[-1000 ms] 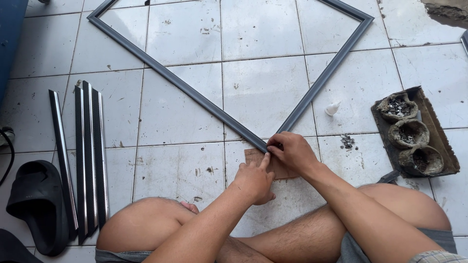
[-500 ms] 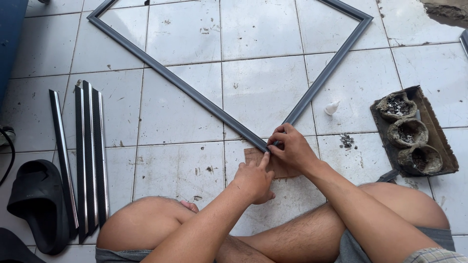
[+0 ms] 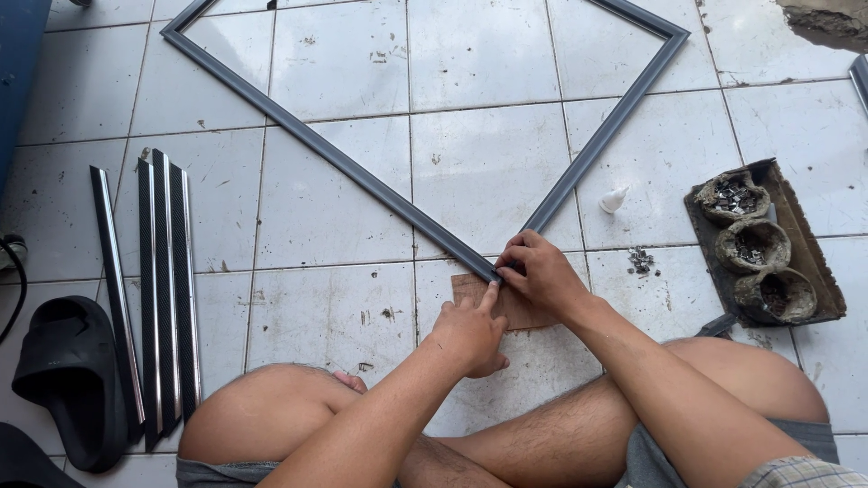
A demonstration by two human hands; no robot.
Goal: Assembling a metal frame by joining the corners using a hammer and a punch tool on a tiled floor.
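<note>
Both hands meet at the near corner of the grey metal frame: the right hand pinches the corner joint, the left hand just nearer touches it with its forefinger, and the two rails run away far-left and far-right.

grey frame — flat on tiles, corner on cardboard

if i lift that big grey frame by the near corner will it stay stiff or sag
The grey frame is thin-railed and wide, so it would probably flex or twist some when lifted by the corner under the right hand and left hand. It looks light for its size. On the smooth tiled floor it would likely slide easily.
</note>
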